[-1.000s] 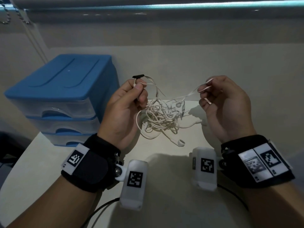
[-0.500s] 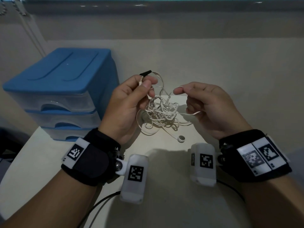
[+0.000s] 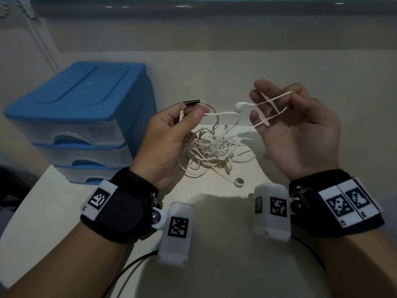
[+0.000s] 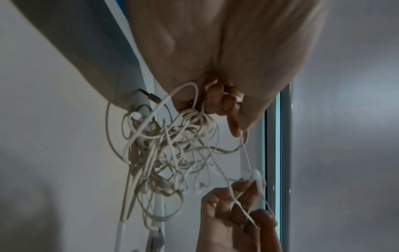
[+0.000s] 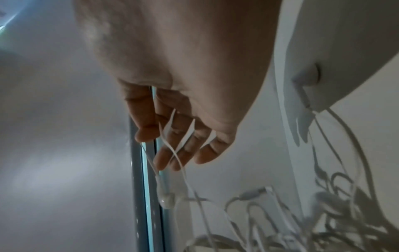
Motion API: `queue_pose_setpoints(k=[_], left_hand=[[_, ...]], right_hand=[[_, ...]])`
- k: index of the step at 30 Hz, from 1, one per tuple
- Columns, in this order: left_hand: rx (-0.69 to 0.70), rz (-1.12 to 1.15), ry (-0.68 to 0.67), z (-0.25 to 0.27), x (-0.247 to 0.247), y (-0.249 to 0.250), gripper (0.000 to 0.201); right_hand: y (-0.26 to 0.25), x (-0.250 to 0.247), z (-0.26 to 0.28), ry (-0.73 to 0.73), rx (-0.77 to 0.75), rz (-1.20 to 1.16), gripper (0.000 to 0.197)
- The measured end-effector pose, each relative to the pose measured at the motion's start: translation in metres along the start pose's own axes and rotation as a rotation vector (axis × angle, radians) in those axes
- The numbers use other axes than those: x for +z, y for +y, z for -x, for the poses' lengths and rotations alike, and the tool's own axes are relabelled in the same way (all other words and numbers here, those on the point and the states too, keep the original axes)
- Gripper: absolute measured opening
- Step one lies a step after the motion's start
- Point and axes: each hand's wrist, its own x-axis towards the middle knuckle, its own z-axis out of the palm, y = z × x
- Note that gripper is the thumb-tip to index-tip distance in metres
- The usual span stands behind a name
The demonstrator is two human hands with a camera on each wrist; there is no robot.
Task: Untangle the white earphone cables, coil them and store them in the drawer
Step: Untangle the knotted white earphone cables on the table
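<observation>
A tangle of white earphone cables (image 3: 212, 149) (image 4: 168, 150) hangs from my left hand (image 3: 191, 110) (image 4: 226, 102) and partly rests on the table. That hand pinches a strand beside a small black piece (image 3: 191, 101). My right hand (image 3: 272, 104) (image 5: 179, 146) (image 4: 237, 204) is raised to the right with spread fingers, and a strand crosses over them in loops and tucks in at the thumb. One earbud (image 3: 238, 106) (image 5: 166, 199) dangles between the hands. Another earbud (image 3: 238, 181) lies on the table. The blue drawer unit (image 3: 75, 104) stands to the left, its drawers closed.
The white table (image 3: 53, 201) ends at a wall behind the hands. A window blind with a bead chain (image 3: 32, 9) hangs at the back left. A dark cable (image 3: 133, 263) runs under my left forearm.
My right hand has lifted and drawn to the right, spreading its fingers with a strand looped over them. An earbud has come up out of the tangle. The left hand has kept its pinch.
</observation>
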Motion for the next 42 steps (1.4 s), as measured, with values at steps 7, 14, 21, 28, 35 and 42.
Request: queue_pose_setpoints(k=[7,14,21,28,35,42], left_hand=[[0.016,-0.065,0.033,0.0,-0.001,0.001,0.015],[-0.011,0.053,-0.023,-0.001,-0.007,0.002,0.024],[-0.125,0.357,-0.154,0.001,-0.008,0.002,0.042],[-0.059,0.161,-0.215,0.004,-0.005,0.005,0.039],[-0.061,0.056,-0.286,0.008,-0.001,0.004,0.032],[-0.023,0.072,-0.104,0.006,0.001,0.0,0.012]], right_hand=[[-0.004,-0.003,0.001,0.033,-0.024,-0.066,0.018],[0.001,0.008,0.003,0.014,0.13,0.239,0.03],[0.015,0.005,0.003,-0.086,0.16,0.591,0.023],[0.011,0.008,0.003,-0.069,0.059,0.794,0.03],[0.016,0.027,0.014,-0.152,0.101,0.703,0.011],[0.008,0.014,0.003,-0.032,0.082,0.566,0.007]])
